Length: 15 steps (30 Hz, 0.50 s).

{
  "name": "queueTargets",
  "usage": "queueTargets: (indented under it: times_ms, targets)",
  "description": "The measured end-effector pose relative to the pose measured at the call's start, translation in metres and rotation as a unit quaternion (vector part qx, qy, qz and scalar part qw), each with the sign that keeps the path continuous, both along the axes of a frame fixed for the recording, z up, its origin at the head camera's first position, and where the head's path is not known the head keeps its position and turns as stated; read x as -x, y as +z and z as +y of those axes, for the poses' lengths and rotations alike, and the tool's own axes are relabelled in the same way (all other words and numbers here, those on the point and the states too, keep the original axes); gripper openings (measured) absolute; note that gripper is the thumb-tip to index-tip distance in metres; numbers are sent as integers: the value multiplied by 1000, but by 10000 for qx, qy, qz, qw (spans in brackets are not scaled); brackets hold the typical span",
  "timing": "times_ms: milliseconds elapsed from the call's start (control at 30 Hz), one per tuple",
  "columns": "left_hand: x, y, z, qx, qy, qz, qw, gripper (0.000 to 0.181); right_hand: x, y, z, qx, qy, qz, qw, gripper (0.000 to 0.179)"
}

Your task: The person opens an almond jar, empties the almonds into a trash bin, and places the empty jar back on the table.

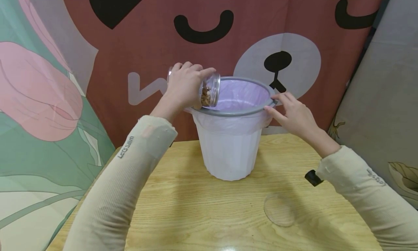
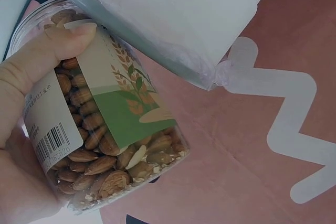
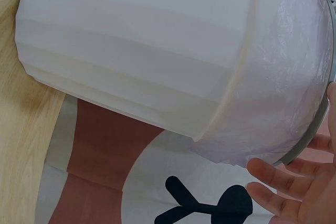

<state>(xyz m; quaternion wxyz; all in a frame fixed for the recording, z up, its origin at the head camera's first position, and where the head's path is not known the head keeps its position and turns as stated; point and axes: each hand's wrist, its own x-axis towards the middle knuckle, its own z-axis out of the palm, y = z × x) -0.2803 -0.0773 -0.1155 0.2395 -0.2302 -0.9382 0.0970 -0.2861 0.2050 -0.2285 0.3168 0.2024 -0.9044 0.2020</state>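
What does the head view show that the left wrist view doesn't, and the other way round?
Only the head view shows the right grip, fingers at the bin's grey rim, plus the wooden table and the clear disc lying on it.

Only the left wrist view shows the printed label and barcode.

Both show the left grip around the jar of nuts, part of the white bin, and the reddish curtain.
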Motion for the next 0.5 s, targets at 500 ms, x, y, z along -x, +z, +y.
queueTargets:
  times_ms: [500]
  targets:
    - [0, -1, 0, 68, -3, -44, 10000, 86, 2, -3, 1, 15, 23, 100, 9999, 46]
